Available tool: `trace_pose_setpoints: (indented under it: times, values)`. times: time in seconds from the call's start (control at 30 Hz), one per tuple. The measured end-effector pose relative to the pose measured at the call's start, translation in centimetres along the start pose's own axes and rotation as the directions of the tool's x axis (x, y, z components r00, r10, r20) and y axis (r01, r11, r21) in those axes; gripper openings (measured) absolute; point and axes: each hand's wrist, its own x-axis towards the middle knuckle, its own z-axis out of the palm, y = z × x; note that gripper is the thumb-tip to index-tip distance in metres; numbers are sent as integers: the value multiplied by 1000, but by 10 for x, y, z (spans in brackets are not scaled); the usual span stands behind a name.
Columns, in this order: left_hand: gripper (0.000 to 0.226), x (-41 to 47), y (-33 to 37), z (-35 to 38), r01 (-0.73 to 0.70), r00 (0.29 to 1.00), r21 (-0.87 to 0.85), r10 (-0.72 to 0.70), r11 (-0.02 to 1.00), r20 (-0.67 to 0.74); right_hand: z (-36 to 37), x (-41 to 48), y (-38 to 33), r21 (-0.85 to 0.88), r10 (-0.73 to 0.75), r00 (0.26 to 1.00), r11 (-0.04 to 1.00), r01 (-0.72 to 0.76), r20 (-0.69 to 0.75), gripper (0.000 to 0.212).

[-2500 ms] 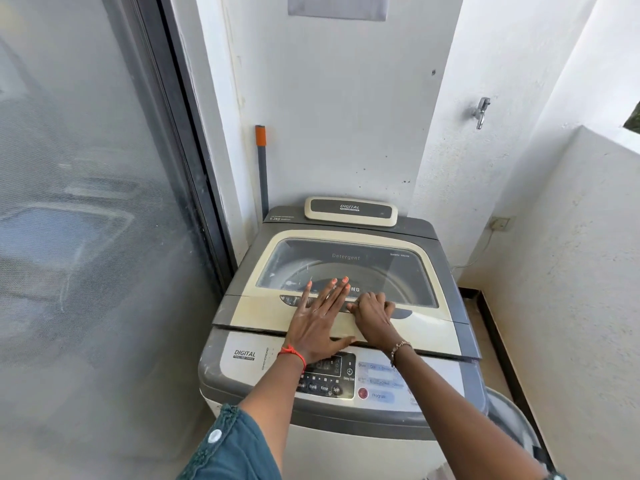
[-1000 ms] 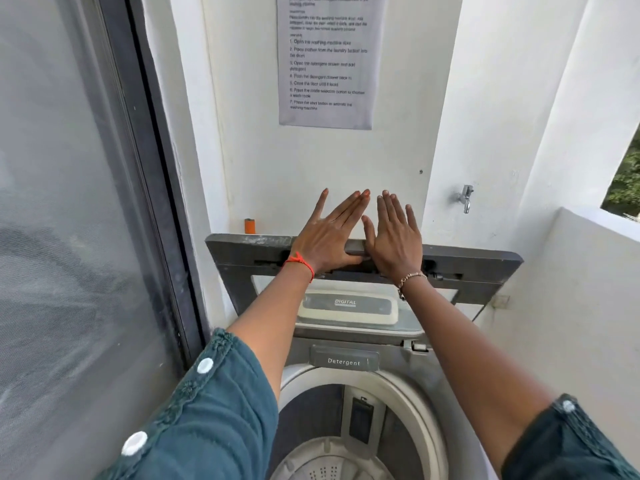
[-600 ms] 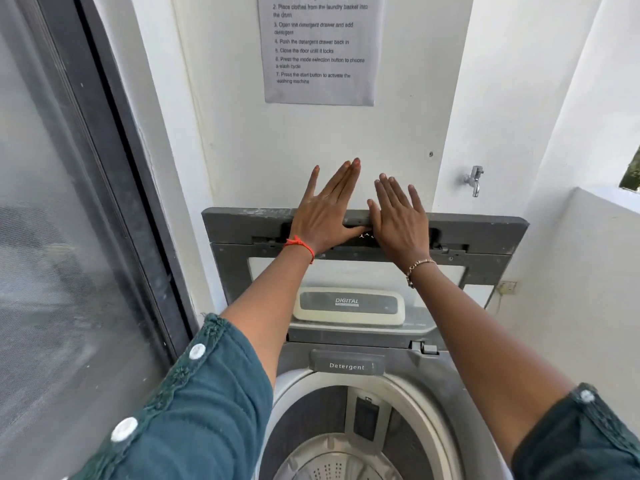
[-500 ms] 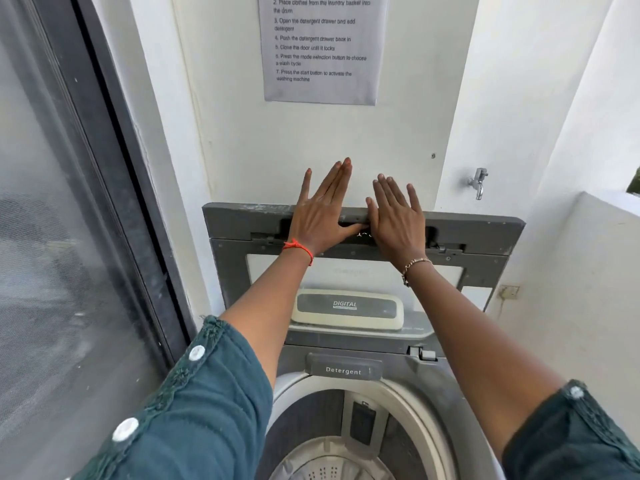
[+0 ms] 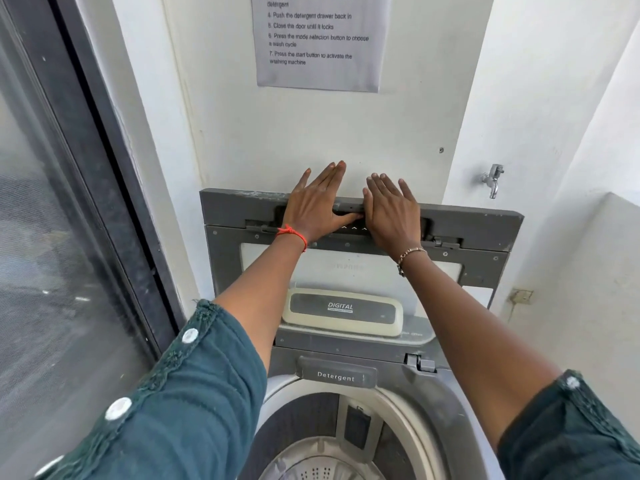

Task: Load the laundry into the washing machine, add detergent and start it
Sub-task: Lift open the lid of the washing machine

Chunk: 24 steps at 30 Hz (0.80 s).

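The left hand (image 5: 317, 206) and right hand (image 5: 392, 212) lay flat, fingers straight, on the upright lid (image 5: 485, 227). The open drum (image 5: 304, 417) sat directly below.

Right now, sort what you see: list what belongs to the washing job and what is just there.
Job:
raised lid, with left hand and right hand flat on it
open drum, no clothes visible in it
Detergent drawer
instruction sheet on the wall

Just there:
wall tap
screen door
small wall plate
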Motion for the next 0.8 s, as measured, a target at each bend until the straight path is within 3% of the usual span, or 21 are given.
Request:
trace_pose_setpoints:
  times: [0.1,0.5,0.8]
  values:
    - [96,-1,2,-1,3,1000,20,-3,1000,-11,0,-1,-1,-2,7,1000,1000,-7,-28,65]
    - [88,-12,12,3,123,988,17,-121,992,-95,-1,-16,-2,41,0,997,999,3,-73,58]
    - [84,-9,13,2,140,990,9,-140,990,-37,1,-13,2,72,-29,999,997,32,-41,58]
